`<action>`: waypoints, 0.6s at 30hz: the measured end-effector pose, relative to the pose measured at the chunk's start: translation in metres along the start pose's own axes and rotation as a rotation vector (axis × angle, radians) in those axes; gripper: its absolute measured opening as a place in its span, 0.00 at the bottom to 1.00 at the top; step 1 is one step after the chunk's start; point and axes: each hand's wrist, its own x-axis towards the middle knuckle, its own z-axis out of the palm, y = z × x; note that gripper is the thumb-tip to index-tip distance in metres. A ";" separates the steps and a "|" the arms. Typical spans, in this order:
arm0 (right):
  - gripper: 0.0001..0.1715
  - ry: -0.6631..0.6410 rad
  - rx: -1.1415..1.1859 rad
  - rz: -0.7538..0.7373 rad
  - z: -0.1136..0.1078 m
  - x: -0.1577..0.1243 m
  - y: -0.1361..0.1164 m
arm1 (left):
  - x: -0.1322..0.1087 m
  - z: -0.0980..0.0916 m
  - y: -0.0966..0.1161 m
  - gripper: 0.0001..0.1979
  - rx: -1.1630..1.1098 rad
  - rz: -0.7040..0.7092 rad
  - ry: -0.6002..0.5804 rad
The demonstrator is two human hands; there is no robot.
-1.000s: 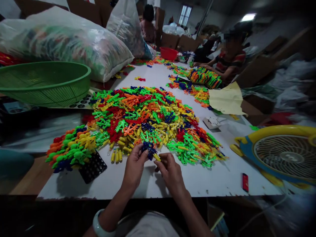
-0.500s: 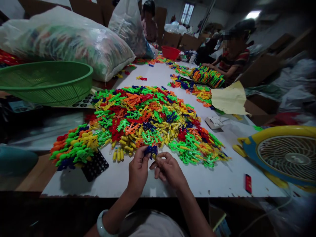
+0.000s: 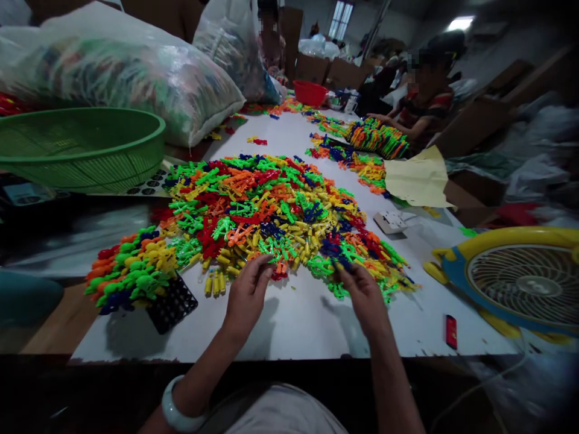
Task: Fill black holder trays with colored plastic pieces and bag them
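Note:
A large heap of small plastic figures (image 3: 244, 208) in green, orange, red, blue and yellow lies on the white table. Many small yellow tubes (image 3: 230, 253) are mixed in along its near side. My left hand (image 3: 246, 295) is at the front of the heap, fingers stretched out and thumb apart, near an orange and red figure (image 3: 281, 268). I see nothing held in it. To the right, my right hand (image 3: 365, 295) pinches a dark blue plastic figure (image 3: 337, 252) over the green pieces. Its lower end is hidden by my fingers.
A black perforated tray (image 3: 174, 307) holding upright figures (image 3: 131, 268) stands at left. Behind it are a green basket (image 3: 85, 144) and a stuffed clear sack (image 3: 136, 78). At right lie a fan (image 3: 525, 283) and a red object (image 3: 451, 331). Another person (image 3: 427, 111) sits across.
My hands were together at the front of the heap on a blue figure. Now they are apart: the right has carried a blue figure to the right, and the left has let go.

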 end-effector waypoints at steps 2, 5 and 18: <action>0.19 0.308 -0.385 -0.140 -0.016 0.016 0.008 | 0.010 0.001 -0.002 0.17 0.362 0.202 0.025; 0.18 0.254 -0.640 -0.384 0.004 0.030 0.012 | 0.024 0.014 -0.010 0.25 0.780 0.330 -0.022; 0.13 -0.046 -0.295 -0.421 0.066 0.030 0.007 | 0.030 0.003 -0.023 0.18 0.927 0.427 -0.145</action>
